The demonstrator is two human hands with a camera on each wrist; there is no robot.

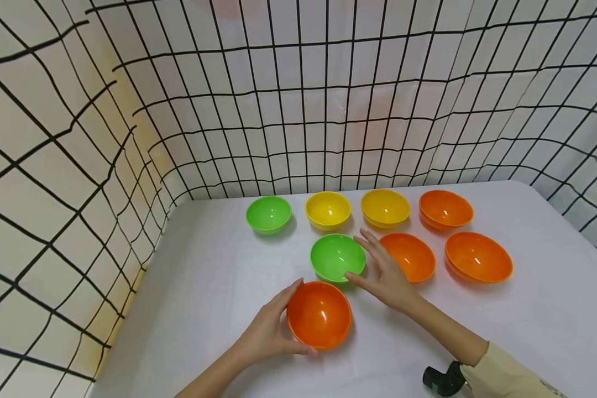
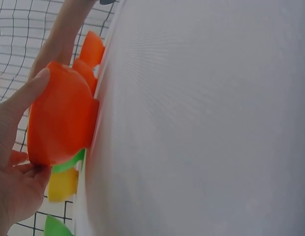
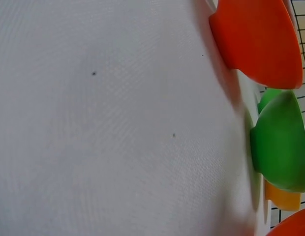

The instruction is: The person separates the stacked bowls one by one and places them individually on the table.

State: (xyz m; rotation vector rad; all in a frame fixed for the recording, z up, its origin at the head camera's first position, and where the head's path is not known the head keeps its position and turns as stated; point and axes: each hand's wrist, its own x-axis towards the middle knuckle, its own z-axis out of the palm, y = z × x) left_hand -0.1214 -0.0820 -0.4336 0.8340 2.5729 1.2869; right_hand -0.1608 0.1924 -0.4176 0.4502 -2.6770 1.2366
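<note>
My left hand (image 1: 268, 329) holds an orange bowl (image 1: 319, 316) at its left side, thumb at the near rim and fingers at the far left. In the left wrist view, that bowl (image 2: 61, 115) stands upright between thumb and fingers (image 2: 24, 196), its base at the white tabletop. Just beyond it is a green bowl (image 1: 337, 257). My right hand (image 1: 385, 276) reaches over that bowl's right side with spread fingers, thumb and fingertips right at the rim. The right wrist view shows the green bowl (image 3: 280, 142) beside an orange one, with the right hand outside the picture.
Along the back stand a green bowl (image 1: 268, 214), two yellow bowls (image 1: 328, 210) (image 1: 385, 208) and an orange bowl (image 1: 445, 210). Two more orange bowls (image 1: 412, 258) (image 1: 478, 257) sit right of the right hand. Black grid netting (image 1: 298, 110) encloses the white table (image 1: 204, 265).
</note>
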